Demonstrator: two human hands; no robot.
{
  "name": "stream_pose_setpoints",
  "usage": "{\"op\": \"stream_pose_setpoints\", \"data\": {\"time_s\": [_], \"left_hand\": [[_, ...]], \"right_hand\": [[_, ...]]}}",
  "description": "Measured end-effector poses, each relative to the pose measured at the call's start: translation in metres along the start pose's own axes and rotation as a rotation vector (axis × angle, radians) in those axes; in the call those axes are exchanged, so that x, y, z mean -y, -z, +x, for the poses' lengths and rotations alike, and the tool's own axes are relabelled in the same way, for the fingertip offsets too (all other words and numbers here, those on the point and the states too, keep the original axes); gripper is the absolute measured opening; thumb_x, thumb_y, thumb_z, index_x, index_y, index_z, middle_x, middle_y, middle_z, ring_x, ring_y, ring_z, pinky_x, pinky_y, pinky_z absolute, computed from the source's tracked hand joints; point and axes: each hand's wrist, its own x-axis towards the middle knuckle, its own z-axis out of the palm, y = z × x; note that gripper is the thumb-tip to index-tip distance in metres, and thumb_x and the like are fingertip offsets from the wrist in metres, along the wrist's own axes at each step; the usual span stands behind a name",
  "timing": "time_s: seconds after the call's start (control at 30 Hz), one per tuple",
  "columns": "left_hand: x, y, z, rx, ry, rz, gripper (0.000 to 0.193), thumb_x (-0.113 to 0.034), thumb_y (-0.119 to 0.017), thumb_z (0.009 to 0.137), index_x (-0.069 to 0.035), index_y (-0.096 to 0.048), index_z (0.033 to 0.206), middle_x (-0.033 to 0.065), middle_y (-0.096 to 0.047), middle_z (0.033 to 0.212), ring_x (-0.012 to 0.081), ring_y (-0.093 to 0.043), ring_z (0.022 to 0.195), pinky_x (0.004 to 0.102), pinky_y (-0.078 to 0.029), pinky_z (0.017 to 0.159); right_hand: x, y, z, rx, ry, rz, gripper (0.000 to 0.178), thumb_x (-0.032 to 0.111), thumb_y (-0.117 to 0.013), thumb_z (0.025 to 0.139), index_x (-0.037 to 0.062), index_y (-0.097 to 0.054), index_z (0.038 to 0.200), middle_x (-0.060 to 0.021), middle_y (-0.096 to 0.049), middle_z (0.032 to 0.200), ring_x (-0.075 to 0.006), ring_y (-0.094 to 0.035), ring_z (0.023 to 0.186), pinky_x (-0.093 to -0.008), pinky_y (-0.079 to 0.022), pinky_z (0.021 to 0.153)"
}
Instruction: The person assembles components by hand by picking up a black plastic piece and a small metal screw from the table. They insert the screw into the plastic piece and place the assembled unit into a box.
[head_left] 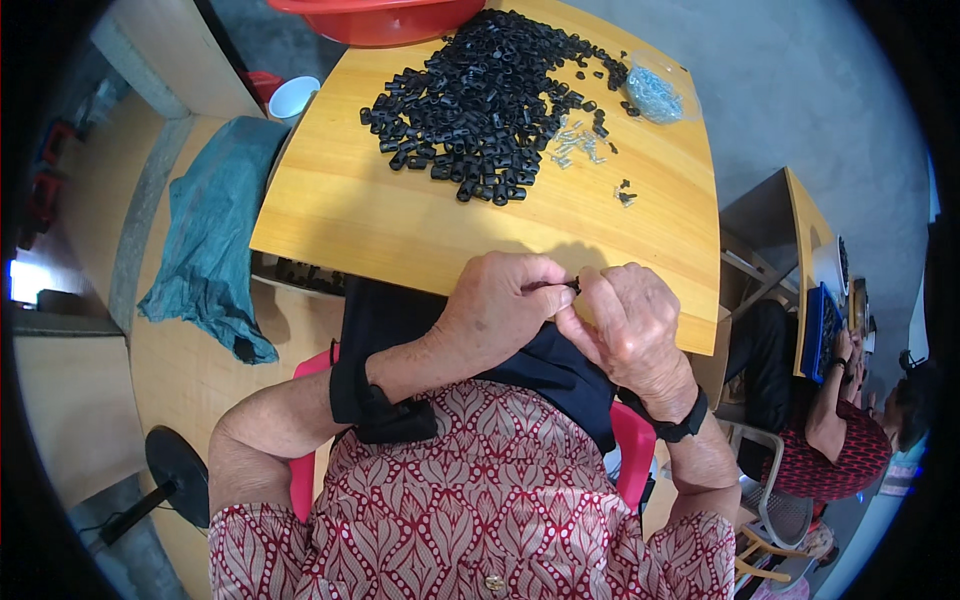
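Observation:
Over the table's near edge, my left hand (500,305) and my right hand (632,320) meet, fingers closed. Pinched between their fingertips is a small black part (574,284), mostly covered by the fingers. A big heap of short black tubular fittings (465,115) spreads across the far half of the wooden table (400,235). To its right lie loose silver metal pieces (578,146), too small to name exactly. Nearer the right edge is a little cluster of black and silver pieces (625,194). A clear container (655,95) holds many small silvery pieces.
A red basin (385,22) stands at the far edge. Left of the table are a white bowl (293,97) and a teal sack (215,230). A black round-based stand (178,475) is at lower left. At right, a person (835,440) sits by a blue tray (820,330).

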Motion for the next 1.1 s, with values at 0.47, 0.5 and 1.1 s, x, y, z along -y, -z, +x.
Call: {"op": "stream_pose_setpoints", "data": {"time_s": [0.47,0.5,1.1], "left_hand": [[0.010,0.002,0.005,0.000,-0.107,-0.281,0.020,-0.010,-0.066,0.089,0.004,-0.068,0.103,0.0052,-0.070,0.088,0.0078,-0.062,0.081,0.0241,-0.051,0.073],[0.010,0.002,0.006,-0.004,-0.137,-0.296,0.019,-0.010,-0.066,0.089,0.004,-0.068,0.102,0.0051,-0.070,0.087,0.0073,-0.062,0.081,0.0239,-0.051,0.074],[0.014,0.001,0.002,0.044,-0.095,-0.246,0.017,-0.006,-0.064,0.092,0.003,-0.065,0.107,0.0016,-0.067,0.096,0.0064,-0.060,0.088,0.0224,-0.050,0.079]], "right_hand": [[-0.004,0.005,0.008,-0.048,-0.125,0.224,0.026,0.009,-0.076,0.077,-0.0006,-0.062,0.096,-0.0119,-0.059,0.076,-0.0283,-0.061,0.067,-0.0363,-0.050,0.061],[-0.004,0.007,0.009,-0.052,-0.184,0.379,0.024,0.007,-0.075,0.077,-0.0011,-0.063,0.096,-0.0129,-0.062,0.080,-0.0291,-0.062,0.070,-0.0360,-0.051,0.063],[0.008,0.001,-0.002,-0.091,-0.563,0.721,0.012,-0.003,-0.069,0.083,-0.0020,-0.067,0.094,-0.0123,-0.064,0.080,-0.0266,-0.064,0.071,-0.0334,-0.051,0.065]]}}
